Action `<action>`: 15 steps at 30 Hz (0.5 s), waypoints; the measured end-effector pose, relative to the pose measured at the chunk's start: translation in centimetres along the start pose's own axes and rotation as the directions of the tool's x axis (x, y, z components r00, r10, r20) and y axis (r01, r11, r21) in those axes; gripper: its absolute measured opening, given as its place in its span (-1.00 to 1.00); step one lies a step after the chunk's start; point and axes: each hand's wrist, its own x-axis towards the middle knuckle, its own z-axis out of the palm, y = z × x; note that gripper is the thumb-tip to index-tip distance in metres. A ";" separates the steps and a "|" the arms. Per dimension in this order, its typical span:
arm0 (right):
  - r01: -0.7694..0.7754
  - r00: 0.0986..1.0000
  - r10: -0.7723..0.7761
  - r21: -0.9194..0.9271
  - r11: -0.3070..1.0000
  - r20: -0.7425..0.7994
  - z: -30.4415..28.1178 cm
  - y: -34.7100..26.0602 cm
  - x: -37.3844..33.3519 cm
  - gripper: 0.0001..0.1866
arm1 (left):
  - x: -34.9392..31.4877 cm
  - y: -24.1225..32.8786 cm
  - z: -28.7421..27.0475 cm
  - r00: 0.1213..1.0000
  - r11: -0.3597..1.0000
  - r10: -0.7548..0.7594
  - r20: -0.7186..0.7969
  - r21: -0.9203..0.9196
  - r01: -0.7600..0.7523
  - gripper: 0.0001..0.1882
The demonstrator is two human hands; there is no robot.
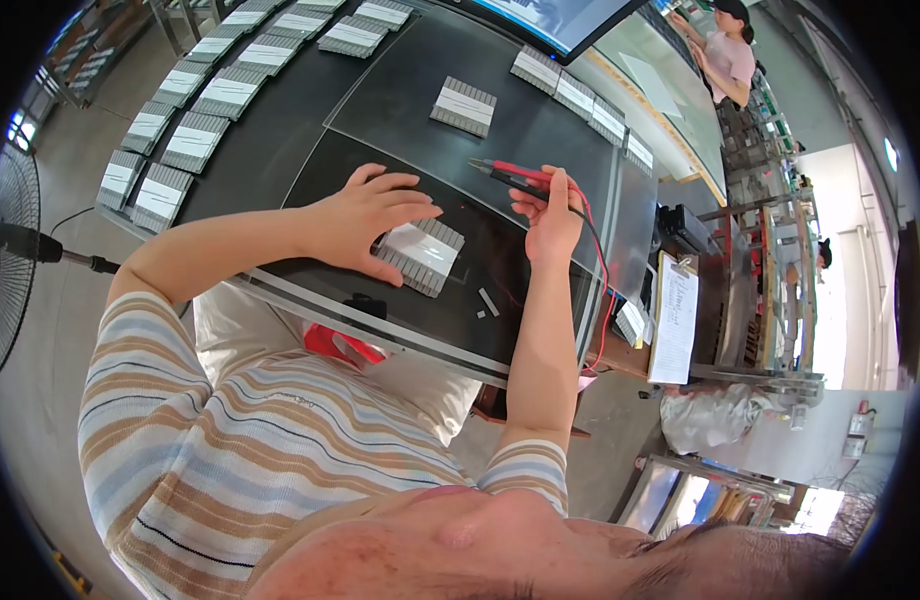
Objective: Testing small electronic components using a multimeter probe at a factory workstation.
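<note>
The left elbow [143,283] is sharply bent, its forearm [230,243] running rightward to the left grip [365,222], knuckles up, fingers [408,212] fanned apart and thumb [384,270] set well away from them. The right forearm [542,350] reaches nearly straight forward, wrist [550,260] roughly in line, the right grip [552,220] closed, with its fingers curled and drawn together.

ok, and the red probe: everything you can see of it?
The red probe is a slim, plastic-looking rod with a thin greyish tip that may be metal. The right hand holds it alongside the black probe, tip toward the person's left, over the dark tabletop. A red lead curves from behind the fingers past the table's right side. Whether the tip touches anything is too small to tell.
</note>
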 end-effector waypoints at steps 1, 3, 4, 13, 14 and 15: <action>-0.005 1.000 0.005 -0.002 1.000 -0.001 0.1 0.0 0.0 -0.71 | -0.2 0.1 -0.1 1.000 1.000 -0.010 0.009 -0.012 0.010 -0.14; -0.011 1.000 0.011 -0.006 1.000 0.001 0.1 -0.1 0.0 -0.71 | 0.1 0.0 -0.3 1.000 0.999 -0.022 0.016 -0.025 0.022 -0.14; -0.013 1.000 0.013 -0.007 1.000 -0.009 0.0 -0.1 0.0 -0.71 | 0.9 -0.3 -0.5 0.999 0.999 -0.040 -0.007 -0.034 0.039 -0.16; -0.029 1.000 0.029 -0.022 0.999 -0.011 0.3 -0.1 -0.1 -0.72 | 9.1 -11.9 0.5 0.940 0.952 -0.202 -0.274 0.171 0.254 -0.20; -0.034 0.999 0.034 -0.022 0.999 -0.008 0.3 -0.1 -0.1 -0.72 | 9.7 -12.3 0.3 0.941 0.953 -0.201 -0.273 0.169 0.252 -0.20; -0.035 0.999 0.035 -0.025 0.999 -0.009 0.3 -0.1 -0.1 -0.72 | 10.2 -12.8 0.1 0.943 0.947 -0.244 -0.227 0.156 0.282 -0.20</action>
